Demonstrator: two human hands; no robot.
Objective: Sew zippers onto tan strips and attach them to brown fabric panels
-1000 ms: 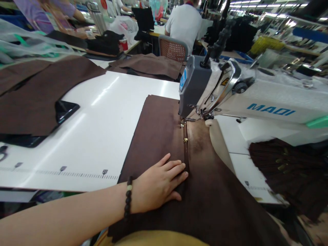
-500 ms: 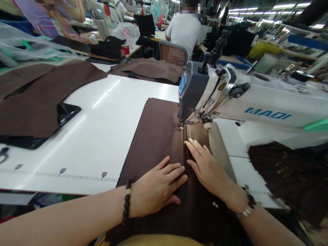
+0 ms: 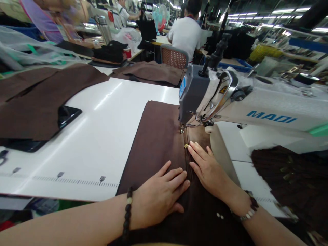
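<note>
MAQI in blue on our sewing machine (image 3: 256, 102) | our left hand (image 3: 159, 194) flat on brown fabric (image 3: 153, 136), fingers apart | our right hand (image 3: 208, 171) flat beside zipper (image 3: 186, 150), fingers spread

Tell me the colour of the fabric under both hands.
Dark brown fabric, seen in the head view, with the left hand and right hand flat on it.

A dark phone (image 3: 67, 114) lies half under loose brown fabric pieces (image 3: 43, 92) on the white table (image 3: 102, 130). Beyond, a person in white (image 3: 185, 34) sits on a mesh-backed chair (image 3: 174, 57).
</note>
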